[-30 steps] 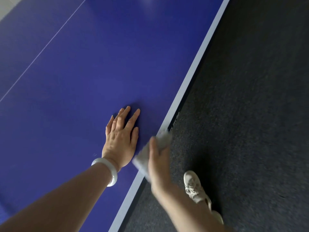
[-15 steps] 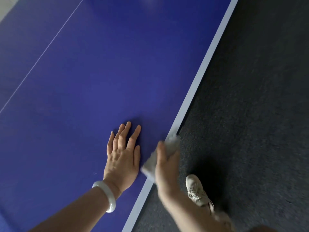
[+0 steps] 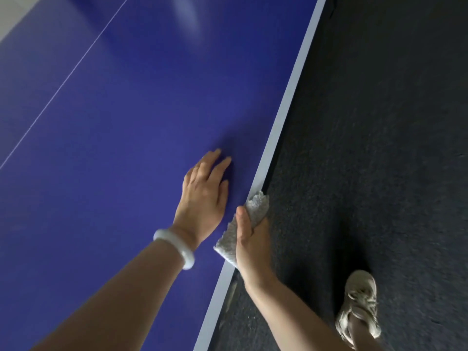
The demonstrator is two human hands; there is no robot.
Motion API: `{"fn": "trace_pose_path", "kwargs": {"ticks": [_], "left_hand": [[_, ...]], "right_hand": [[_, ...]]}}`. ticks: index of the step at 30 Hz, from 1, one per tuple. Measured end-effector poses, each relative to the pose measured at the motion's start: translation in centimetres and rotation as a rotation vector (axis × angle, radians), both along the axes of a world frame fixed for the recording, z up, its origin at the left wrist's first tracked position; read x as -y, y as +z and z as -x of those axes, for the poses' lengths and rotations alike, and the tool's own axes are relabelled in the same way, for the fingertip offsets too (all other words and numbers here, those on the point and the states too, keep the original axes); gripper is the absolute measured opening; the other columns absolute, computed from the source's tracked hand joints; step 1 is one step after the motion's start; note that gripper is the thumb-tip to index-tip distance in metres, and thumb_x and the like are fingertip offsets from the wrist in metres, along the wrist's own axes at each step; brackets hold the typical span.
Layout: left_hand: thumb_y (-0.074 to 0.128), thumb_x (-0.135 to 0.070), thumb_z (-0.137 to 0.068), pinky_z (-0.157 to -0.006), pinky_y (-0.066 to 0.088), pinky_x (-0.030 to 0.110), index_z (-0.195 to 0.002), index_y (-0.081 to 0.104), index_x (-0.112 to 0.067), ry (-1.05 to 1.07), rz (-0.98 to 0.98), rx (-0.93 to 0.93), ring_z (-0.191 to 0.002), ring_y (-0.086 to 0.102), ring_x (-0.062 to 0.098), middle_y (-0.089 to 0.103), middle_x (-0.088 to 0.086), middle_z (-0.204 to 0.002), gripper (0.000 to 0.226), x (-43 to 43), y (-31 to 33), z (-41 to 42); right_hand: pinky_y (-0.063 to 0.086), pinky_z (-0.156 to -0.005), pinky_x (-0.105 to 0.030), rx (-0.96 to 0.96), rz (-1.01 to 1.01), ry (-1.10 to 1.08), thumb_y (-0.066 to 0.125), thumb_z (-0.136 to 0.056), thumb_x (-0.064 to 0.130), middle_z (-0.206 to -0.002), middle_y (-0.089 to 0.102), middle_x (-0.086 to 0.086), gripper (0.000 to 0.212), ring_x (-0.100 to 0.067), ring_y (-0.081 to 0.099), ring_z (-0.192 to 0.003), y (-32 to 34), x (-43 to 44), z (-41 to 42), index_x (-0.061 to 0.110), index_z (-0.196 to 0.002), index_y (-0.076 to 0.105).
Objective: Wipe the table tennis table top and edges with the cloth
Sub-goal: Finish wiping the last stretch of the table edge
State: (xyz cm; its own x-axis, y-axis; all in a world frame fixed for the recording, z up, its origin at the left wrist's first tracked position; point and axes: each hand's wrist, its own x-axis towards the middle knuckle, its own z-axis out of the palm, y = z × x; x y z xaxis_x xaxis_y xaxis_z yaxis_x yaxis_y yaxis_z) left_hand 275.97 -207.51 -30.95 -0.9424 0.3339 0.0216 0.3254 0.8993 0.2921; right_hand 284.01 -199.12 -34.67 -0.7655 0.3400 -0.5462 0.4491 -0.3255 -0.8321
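Head: fluffy white cloth (image 3: pixel 255 211), crumpled.

What is there, by number
One counter (image 3: pixel 126 148), one cloth (image 3: pixel 258 206), seemingly a single piece though partly hidden, two grips, the left grip (image 3: pixel 202 196) and the right grip (image 3: pixel 253 247), one pale bangle (image 3: pixel 177 245), one shoe (image 3: pixel 359 305).

Looks steeply down and forward from head height, close over the side edge of the counter (image 3: pixel 126 148); takes in dark floor (image 3: pixel 379 122) at right.
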Motion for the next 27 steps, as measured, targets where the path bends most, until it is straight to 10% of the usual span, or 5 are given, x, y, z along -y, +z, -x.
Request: {"fn": "trace_pose_path", "kwargs": {"ticks": [8, 12, 17, 22, 27], "left_hand": [[0.022, -0.037, -0.106, -0.124, -0.001, 0.035, -0.158, 0.012, -0.029, 0.058, 0.187, 0.018, -0.153, -0.001, 0.012, 0.005, -0.005, -0.166, 0.054, -4.2, -1.5, 8.3], [0.025, -0.037, -0.105, -0.124, -0.001, 0.033, -0.158, 0.017, -0.028, 0.062, 0.165, 0.013, -0.152, 0.002, 0.011, 0.009, -0.005, -0.166, 0.054, -4.1, -1.4, 8.1], [0.028, -0.034, -0.105, -0.124, 0.001, 0.033, -0.157, 0.019, -0.026, 0.061, 0.162, 0.001, -0.152, 0.004, 0.012, 0.011, -0.004, -0.165, 0.053, -4.2, -1.5, 8.1], [0.017, -0.04, -0.101, -0.124, 0.001, 0.036, -0.158, 0.017, -0.025, 0.06, 0.169, 0.004, -0.153, 0.002, 0.012, 0.009, -0.004, -0.165, 0.058, -4.4, -1.6, 8.0], [0.018, -0.04, -0.1, -0.124, 0.001, 0.036, -0.158, 0.016, -0.026, 0.062, 0.164, 0.017, -0.152, 0.0, 0.009, 0.007, -0.006, -0.166, 0.059, -4.1, -1.4, 8.1]], "right_hand": [[0.042, -0.111, -0.05, 0.111, 0.462, 0.078, 0.065, -0.061, 0.086, -0.138, 0.059, -0.006, 0.101, -0.021, 0.056, -0.128, -0.6, -2.0, -1.3, 0.026, -0.141, 0.05], [0.057, -0.082, -0.043, 0.076, 0.836, -0.043, 0.07, -0.055, 0.088, -0.104, 0.069, -0.01, 0.102, -0.028, 0.069, -0.1, -0.8, -3.9, 1.8, 0.013, -0.124, 0.066], [0.036, -0.115, -0.04, -0.017, 0.509, -0.258, 0.036, -0.098, 0.065, -0.114, 0.064, 0.016, 0.052, -0.008, 0.059, -0.112, -0.5, -7.2, 12.9, 0.035, -0.139, 0.048], [0.025, -0.094, 0.005, -0.131, 0.017, -0.196, 0.031, -0.108, 0.038, -0.126, 0.037, 0.038, 0.028, 0.035, 0.035, -0.112, -0.6, -4.3, 9.0, 0.041, -0.135, 0.035], [0.029, -0.089, 0.005, -0.098, -0.063, -0.119, 0.029, -0.094, 0.056, -0.131, 0.048, 0.021, 0.049, 0.015, 0.048, -0.116, -0.8, -1.5, 5.8, 0.032, -0.136, 0.041]]}}
